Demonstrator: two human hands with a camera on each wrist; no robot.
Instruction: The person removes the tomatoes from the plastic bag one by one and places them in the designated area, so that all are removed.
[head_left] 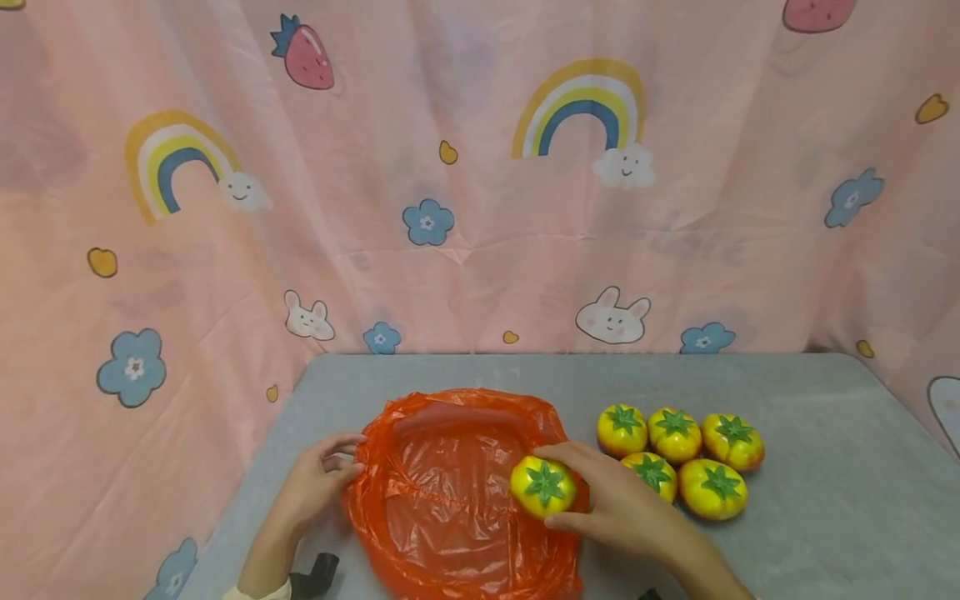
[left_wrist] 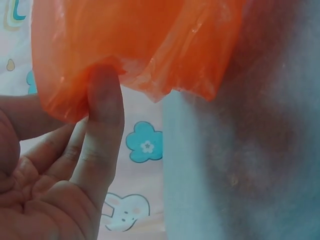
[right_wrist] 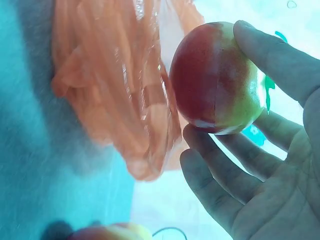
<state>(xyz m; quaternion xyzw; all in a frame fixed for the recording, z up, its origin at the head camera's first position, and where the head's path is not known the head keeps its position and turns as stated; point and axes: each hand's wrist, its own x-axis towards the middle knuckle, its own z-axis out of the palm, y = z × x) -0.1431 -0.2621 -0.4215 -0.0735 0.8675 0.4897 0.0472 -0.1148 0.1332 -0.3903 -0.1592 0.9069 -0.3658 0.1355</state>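
An orange-red plastic bag [head_left: 450,492] stands on the table with its wide mouth facing up. At its left rim, my left hand [head_left: 318,479] pinches the thin film between thumb and fingers; the left wrist view shows the bag's edge [left_wrist: 135,45] folded over a fingertip. Between the thumb and fingertips of my right hand [head_left: 618,500] is a round yellow fruit [head_left: 543,487] with a green star-shaped leafy cap. It is held over the bag's right rim. From below, in the right wrist view, the held fruit [right_wrist: 215,80] is red underneath, beside the bag's crumpled side.
Several more yellow fruits [head_left: 712,490] with green caps sit grouped on the grey table [head_left: 840,500], right of the bag and close to my right forearm. A pink patterned curtain [head_left: 480,192] hangs behind the table's back edge. Near my left wrist is a dark object [head_left: 318,575].
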